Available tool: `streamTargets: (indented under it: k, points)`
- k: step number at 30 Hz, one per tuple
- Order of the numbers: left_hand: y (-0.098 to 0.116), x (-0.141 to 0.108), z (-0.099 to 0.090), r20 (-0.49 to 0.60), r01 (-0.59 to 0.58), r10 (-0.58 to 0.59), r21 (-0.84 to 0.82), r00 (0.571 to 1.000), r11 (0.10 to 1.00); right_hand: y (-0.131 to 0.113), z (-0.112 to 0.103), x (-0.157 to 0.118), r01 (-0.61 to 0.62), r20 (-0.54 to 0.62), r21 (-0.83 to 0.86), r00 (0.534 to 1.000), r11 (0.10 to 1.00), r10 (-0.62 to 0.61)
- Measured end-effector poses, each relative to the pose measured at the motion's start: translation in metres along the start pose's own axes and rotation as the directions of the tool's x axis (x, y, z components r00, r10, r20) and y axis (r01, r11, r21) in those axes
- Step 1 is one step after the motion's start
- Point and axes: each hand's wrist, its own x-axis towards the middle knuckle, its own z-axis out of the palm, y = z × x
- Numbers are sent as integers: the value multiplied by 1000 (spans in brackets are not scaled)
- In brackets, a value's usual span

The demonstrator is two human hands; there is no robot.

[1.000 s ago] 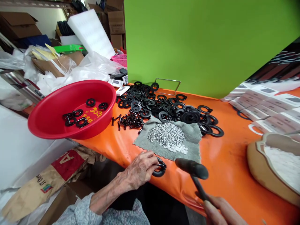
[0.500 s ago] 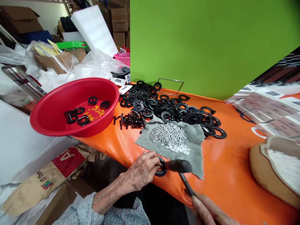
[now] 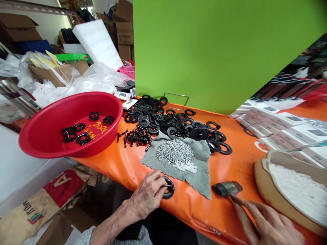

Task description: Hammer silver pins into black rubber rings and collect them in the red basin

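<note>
Left hand (image 3: 148, 194) low at the near edge of the orange counter (image 3: 230, 166), palm down, fingers curled; grip pinched on a black ring (image 3: 168, 188) with a small metal pin showing at its inner edge. Right hand (image 3: 268, 226) at the lower right, fingers laid along the thin handle of a hammer (image 3: 227, 189); grip loose over the handle, cannot tell whether closed around it. Hammer head dark and shiny, resting on the counter well apart from the ring, just right of a grey cloth (image 3: 178, 166).

Ring flat on the counter edge, touching the cloth's near corner. On the cloth, a heap of silver screws (image 3: 175, 153) and small white bits. Beyond it to the left, a scatter of short black bolts (image 3: 134, 136); behind, a wide pile of black rings (image 3: 173, 120). Left of these, a red basin (image 3: 46, 136) overhanging the counter edge, holding a few assembled black rings. To the right, a tan tray (image 3: 263, 177) and rows of white boxes (image 3: 281, 122). Farthest back, a green panel (image 3: 219, 51), cardboard cartons and plastic bags.
</note>
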Motion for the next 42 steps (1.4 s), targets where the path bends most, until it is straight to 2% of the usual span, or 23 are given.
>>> streamTargets:
  k: [2,5,10,14,18,23,28,31,35,39,40,41,42]
  points:
    - [-1,0,1,-8,-1,1,-6,1000,1000,-31,9,25,94,50,92,994,991,-99]
    - [-3,-1,5,-22,2,-2,-16,1000,1000,-63,30,62,122,145,135,979,983,-142]
    - [-7,-3,9,-44,8,-10,-43,999,999,-80,62,98,98,227,-5,969,995,-94]
    - [-5,-2,6,-53,38,-43,-90,998,995,-87,70,107,49,264,-167,964,985,-4]
    - [3,-2,-3,-82,157,-179,-220,980,963,-93,72,110,-9,264,-230,962,973,71]
    - [10,-2,-17,6,277,-311,-471,950,837,-100,65,109,-33,254,-108,965,994,60]
    - [8,-2,-19,94,321,-353,-673,931,666,-108,50,107,-82,285,149,958,985,37]
    - [7,-3,-18,113,331,-363,-710,925,621,-114,42,96,-129,311,325,950,937,23]
    - [9,-2,-18,113,336,-366,-697,924,634,-131,36,68,-246,329,514,941,822,76]
    - [10,-2,-17,80,318,-363,-673,929,667,-151,35,46,-452,363,759,891,469,272]
    - [10,-2,-17,70,317,-365,-659,929,682,-154,36,42,-459,360,780,885,425,295]
    - [10,-2,-17,60,316,-365,-642,929,698,-155,37,39,-441,339,782,894,440,294]
    - [10,-3,-16,52,316,-365,-621,930,717,-154,39,36,-406,308,771,912,491,271]
